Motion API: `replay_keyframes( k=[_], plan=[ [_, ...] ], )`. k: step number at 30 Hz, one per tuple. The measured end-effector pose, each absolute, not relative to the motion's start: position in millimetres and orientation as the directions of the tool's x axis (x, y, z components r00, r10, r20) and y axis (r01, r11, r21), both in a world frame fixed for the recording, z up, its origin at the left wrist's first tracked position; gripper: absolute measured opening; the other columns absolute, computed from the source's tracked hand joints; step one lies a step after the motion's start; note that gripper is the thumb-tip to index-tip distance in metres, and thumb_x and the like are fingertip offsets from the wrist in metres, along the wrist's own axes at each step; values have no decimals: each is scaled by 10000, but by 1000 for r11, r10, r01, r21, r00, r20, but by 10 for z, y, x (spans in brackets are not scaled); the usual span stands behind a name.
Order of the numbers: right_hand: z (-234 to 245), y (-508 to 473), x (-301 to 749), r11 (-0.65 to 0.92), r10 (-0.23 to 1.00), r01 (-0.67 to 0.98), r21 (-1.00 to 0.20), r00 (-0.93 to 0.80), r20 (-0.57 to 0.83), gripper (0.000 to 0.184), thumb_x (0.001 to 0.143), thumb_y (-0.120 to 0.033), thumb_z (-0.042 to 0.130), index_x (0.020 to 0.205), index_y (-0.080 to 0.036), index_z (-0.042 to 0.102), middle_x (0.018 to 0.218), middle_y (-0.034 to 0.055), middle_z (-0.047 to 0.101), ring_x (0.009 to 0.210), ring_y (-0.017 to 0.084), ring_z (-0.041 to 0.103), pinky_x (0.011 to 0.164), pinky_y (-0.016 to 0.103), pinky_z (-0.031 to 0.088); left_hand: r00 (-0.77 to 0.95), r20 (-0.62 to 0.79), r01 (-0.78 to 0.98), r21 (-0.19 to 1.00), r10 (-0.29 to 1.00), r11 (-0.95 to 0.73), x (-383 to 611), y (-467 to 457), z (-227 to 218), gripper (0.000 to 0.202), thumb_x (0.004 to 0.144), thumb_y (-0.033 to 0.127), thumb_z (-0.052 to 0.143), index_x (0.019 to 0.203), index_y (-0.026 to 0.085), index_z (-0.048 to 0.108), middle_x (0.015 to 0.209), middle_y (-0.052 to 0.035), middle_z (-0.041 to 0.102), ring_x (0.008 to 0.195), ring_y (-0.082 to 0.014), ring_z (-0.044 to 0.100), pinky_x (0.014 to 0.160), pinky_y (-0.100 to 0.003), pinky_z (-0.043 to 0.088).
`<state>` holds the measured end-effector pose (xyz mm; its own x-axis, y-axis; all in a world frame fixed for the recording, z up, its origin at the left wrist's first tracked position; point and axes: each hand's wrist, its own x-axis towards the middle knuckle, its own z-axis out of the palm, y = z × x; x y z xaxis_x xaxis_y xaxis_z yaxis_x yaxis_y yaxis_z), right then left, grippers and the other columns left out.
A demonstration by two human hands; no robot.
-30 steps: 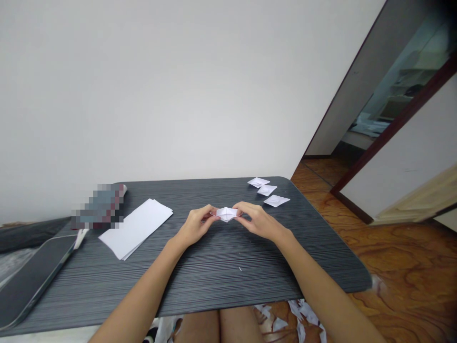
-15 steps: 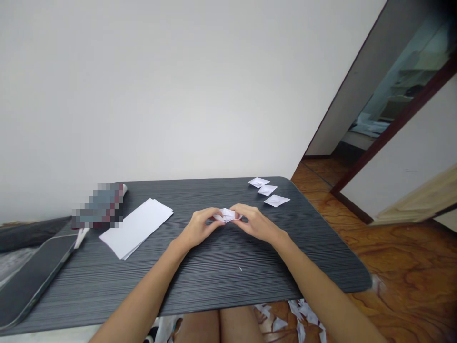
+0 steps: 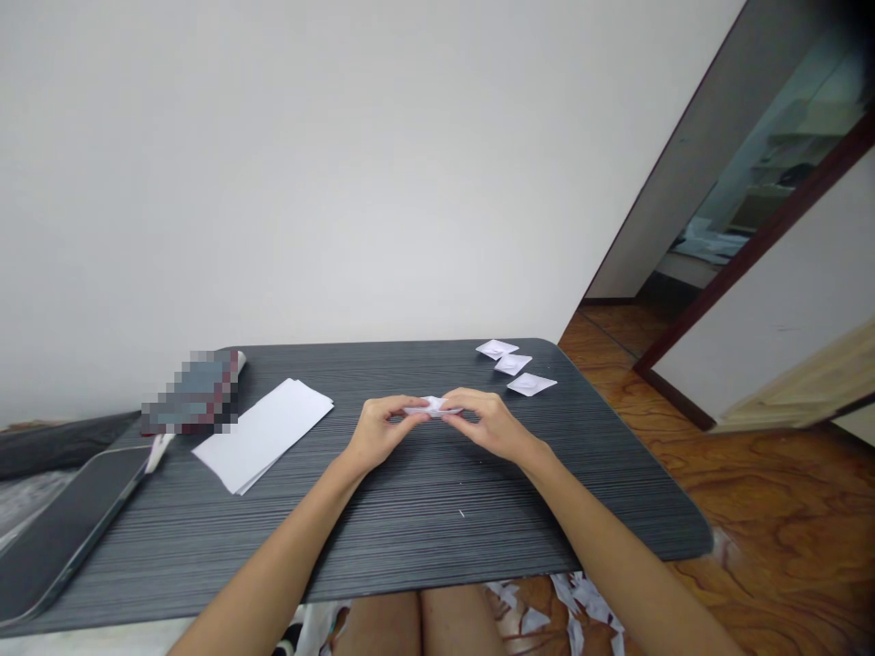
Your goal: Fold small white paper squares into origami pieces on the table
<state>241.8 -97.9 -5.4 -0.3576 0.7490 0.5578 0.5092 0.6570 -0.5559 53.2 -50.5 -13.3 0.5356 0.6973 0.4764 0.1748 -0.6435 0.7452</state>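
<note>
A small folded white paper boat (image 3: 435, 407) is pinched between both hands, above the middle of the dark table. My left hand (image 3: 386, 426) grips its left end with thumb and fingers. At its right end, my right hand (image 3: 488, 419) holds it the same way, so both tips of the boat are partly covered. Beyond my right hand, a group of similar paper boats lies on the table: a far one (image 3: 497, 349), a middle one (image 3: 512, 364) and a near one (image 3: 531, 384).
A stack of white paper sheets (image 3: 263, 437) lies left of my hands. Farther left are a blurred-out object (image 3: 191, 392) and a dark flat panel (image 3: 75, 519). The striped dark table (image 3: 403, 547) meets the wall behind. Paper scraps (image 3: 533, 620) litter the floor below.
The folded paper has been tilted and pressed flatter, so its open inside shows less. My fingers have closed nearer together along it; the other things stay put.
</note>
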Motion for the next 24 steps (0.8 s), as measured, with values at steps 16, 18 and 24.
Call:
replay_keyframes(
  k=[16,18,24],
  plan=[
    [-159,-929,2396,470,883,365,-804,-186,431,117,706,-262,580,746,-152,579,774,51,615,667,145,574,621,278,474,524,286,74,923,803,-377,562,-532,-114,259,686,327,594,861,139,569,759,-48,666,701,-179,632,678,-284,490],
    [-166,-922,2393,439,898,349,-828,-150,413,130,694,-260,589,760,-151,565,777,46,607,653,137,570,614,274,473,516,261,27,947,816,-320,571,-538,-119,353,673,319,607,961,144,501,776,-51,663,702,-184,638,689,-296,495],
    [-170,-896,2360,296,946,99,-950,-165,278,347,649,-214,623,973,-152,512,793,39,606,657,126,584,623,265,475,531,235,-18,964,814,-267,590,-541,-89,462,665,295,616,1064,141,441,798,-64,662,722,-183,636,741,-321,481]
  ],
)
